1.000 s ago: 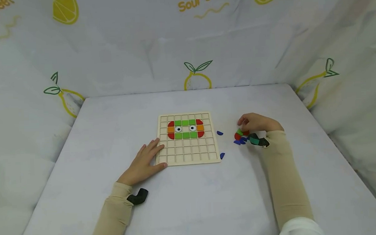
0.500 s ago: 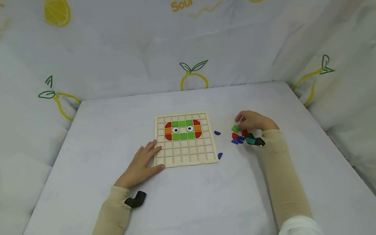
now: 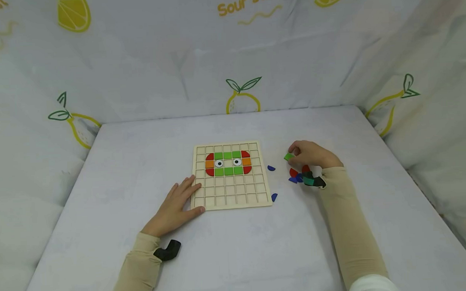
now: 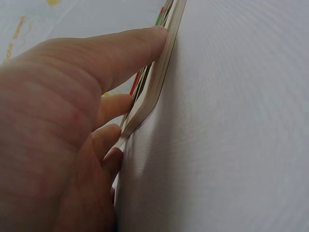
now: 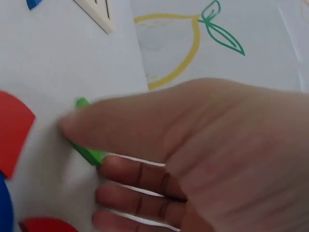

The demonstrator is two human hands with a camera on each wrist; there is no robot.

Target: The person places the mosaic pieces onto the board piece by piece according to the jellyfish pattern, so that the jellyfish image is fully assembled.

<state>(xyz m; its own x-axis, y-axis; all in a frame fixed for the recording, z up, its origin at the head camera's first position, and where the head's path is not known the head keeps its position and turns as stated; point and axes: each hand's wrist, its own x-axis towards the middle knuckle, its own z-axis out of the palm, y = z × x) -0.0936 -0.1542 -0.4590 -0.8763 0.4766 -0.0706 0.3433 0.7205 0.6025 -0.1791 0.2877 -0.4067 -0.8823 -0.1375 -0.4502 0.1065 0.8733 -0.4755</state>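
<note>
A pale wooden grid board (image 3: 234, 192) lies on the table. Green, red and orange tiles and two eye tiles fill some of its upper squares. My left hand (image 3: 175, 207) rests on the board's lower left corner, fingers spread and thumb along the near edge. Right of the board, my right hand (image 3: 310, 154) pinches a green square tile (image 3: 289, 157) between thumb and fingers. In the right wrist view the thumb covers part of that green tile (image 5: 87, 152).
Red pieces (image 3: 293, 172) and blue pieces (image 3: 293, 180) lie in a small cluster below my right hand. Two blue half-round pieces (image 3: 271, 168) lie apart by the board's right edge. A white lemon-print cloth (image 3: 149, 71) hangs behind the table.
My right hand has drawn the green tile out of the cluster, away to the upper left, and now pinches it. The left hand keeps its place on the board.
</note>
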